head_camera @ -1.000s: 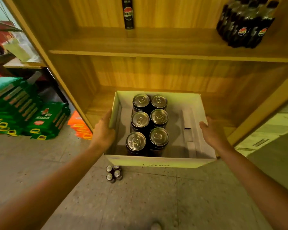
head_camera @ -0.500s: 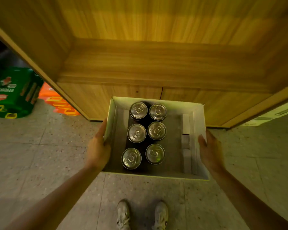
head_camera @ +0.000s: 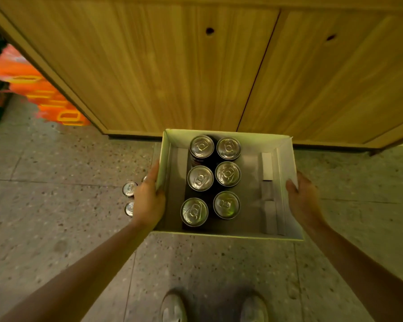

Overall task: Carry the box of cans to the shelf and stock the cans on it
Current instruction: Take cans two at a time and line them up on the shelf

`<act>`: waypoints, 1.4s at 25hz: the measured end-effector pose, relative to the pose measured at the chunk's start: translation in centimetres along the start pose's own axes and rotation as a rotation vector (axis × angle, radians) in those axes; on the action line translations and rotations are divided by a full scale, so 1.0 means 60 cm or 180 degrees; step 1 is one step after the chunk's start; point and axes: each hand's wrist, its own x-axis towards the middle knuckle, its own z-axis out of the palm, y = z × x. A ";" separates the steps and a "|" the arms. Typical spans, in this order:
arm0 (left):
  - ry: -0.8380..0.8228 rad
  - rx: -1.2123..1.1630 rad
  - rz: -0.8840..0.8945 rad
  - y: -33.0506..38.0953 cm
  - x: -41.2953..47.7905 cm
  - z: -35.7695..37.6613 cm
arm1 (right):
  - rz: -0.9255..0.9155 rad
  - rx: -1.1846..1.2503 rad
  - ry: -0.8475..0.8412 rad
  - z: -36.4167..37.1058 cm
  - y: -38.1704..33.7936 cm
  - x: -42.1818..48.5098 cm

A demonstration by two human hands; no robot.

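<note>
- An open white cardboard box (head_camera: 286, 159) lies just below the pale wooden cabinet doors (head_camera: 172, 66) in the view. Whether it touches the speckled grey floor (head_camera: 56, 228) cannot be told.
- Six dark cans with silver tops (head_camera: 227, 174) stand in two rows, left of centre inside the box, their sides mostly hidden.
- The left hand (head_camera: 149, 201) grips the box's left wall, thumb along the rim, fingers hidden.
- The right hand (head_camera: 304, 201) grips the box's right wall, thumb over the rim, fingers out of sight.
- Loose silver-topped cans (head_camera: 129, 188) stand left of the box, partly covered by the left hand.
- Blurred orange packs (head_camera: 56, 103) lie far left of the box.
- Pale shoes (head_camera: 173, 307) below the box are cut off.
</note>
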 end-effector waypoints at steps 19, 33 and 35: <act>-0.0021 -0.0137 0.0106 -0.282 0.136 0.254 | -0.0046 -0.0248 -0.0184 0.304 0.250 0.090; 0.0024 0.0344 0.0340 -0.307 0.150 0.276 | -0.0066 -0.0315 -0.0278 0.314 0.266 0.100; -0.0063 0.0336 0.0348 -0.306 0.149 0.276 | -0.0014 -0.0254 -0.0418 0.313 0.268 0.102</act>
